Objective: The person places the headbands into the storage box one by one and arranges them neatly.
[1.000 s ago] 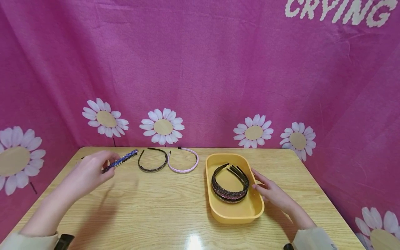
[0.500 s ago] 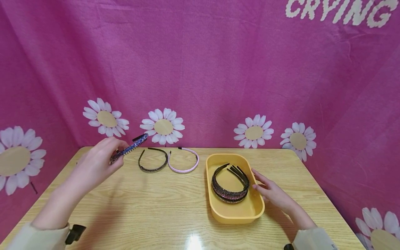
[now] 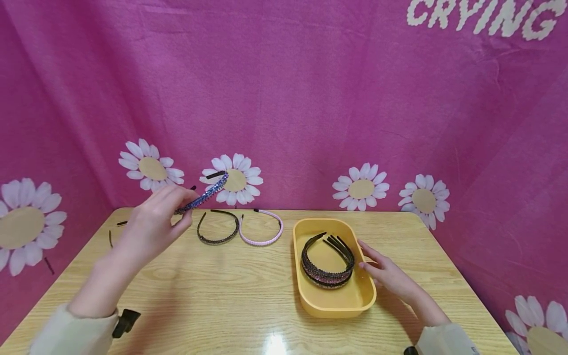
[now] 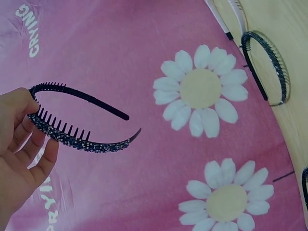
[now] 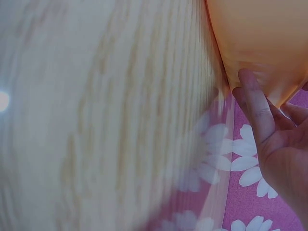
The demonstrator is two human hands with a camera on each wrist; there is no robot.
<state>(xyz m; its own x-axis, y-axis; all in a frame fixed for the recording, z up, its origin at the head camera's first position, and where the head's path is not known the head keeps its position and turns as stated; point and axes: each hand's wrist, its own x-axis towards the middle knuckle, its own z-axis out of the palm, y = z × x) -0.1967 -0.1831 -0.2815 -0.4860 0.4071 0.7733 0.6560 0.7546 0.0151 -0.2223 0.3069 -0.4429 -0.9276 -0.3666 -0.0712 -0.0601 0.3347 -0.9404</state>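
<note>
Rounded yellow tray at 5 o'clock — right hand fairly straight-fingered against its side, probably steadying it. Left hand, 8 o'clock, pinches a curved blue glittery toothed headband off the wood-grain worktop, likely keeping the tips free. Farther: pink daisy-print cloth — "CRYING", 2 o'clock.

A yellow tub stands; a blue, apparently sequined headband slants midair.
</note>
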